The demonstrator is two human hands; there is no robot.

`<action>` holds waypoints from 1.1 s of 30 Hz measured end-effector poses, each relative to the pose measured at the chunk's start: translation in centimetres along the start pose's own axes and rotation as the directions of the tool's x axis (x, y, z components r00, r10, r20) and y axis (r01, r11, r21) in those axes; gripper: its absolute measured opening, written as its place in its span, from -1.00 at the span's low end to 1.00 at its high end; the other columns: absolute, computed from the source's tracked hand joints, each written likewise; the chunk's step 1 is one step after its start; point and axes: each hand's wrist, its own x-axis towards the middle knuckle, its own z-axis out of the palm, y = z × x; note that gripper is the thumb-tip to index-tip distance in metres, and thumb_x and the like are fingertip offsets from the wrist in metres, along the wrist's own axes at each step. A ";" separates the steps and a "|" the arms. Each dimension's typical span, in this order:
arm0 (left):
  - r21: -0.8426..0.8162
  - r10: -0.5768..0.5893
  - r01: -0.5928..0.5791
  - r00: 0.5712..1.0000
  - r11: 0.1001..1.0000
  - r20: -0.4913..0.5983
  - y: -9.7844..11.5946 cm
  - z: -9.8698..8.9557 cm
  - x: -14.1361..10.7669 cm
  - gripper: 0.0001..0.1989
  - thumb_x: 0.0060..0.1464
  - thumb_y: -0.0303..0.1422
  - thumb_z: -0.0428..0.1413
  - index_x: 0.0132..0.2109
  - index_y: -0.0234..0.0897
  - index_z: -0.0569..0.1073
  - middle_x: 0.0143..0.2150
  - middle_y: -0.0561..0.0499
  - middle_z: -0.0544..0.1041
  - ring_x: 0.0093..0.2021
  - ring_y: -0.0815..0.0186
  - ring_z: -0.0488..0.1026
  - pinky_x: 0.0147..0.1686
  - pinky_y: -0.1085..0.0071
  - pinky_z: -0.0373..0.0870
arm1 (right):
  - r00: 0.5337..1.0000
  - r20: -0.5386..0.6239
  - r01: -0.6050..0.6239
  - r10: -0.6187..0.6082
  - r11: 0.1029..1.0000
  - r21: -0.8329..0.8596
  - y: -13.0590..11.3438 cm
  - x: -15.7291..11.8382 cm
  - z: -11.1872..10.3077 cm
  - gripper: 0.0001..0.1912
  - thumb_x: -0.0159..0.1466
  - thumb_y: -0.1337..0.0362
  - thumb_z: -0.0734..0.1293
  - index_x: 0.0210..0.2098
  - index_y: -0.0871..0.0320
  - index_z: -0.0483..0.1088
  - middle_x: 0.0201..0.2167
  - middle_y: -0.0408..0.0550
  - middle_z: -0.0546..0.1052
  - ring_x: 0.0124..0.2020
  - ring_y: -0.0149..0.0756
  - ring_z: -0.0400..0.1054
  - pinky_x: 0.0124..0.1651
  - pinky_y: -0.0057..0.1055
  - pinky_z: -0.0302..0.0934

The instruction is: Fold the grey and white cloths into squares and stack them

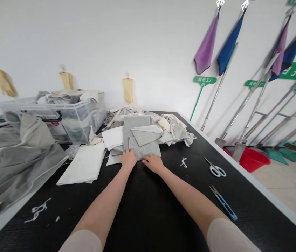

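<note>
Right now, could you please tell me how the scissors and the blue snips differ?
The scissors have pale handles with finger loops; the snips have a slim blue body. The scissors lie farther away, the snips nearer. Both rest on the black table.

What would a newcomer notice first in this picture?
Probably the left hand and right hand in the middle, touching the near edge of folded gray cloth on the black table. Next, the colors at the right: a purple rag and a blue rag hanging on the white wall, and a red bucket beyond the table's right edge.
</note>
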 end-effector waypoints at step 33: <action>0.047 0.039 -0.033 0.990 0.998 -0.133 -0.2 1.8 -1.1 -0.61 -0.01 -0.33 -0.19 0.01 -0.11 0.18 0.04 -0.10 0.14 -0.12 0.15 0.16 -0.21 0.19 0.07 | 0.911 -0.023 -0.412 0.412 0.904 -0.114 9.4 5.0 -2.2 -0.65 0.15 0.37 0.03 -0.14 0.24 0.30 -0.22 0.23 0.37 -0.15 -0.07 0.23 -0.25 -0.19 0.09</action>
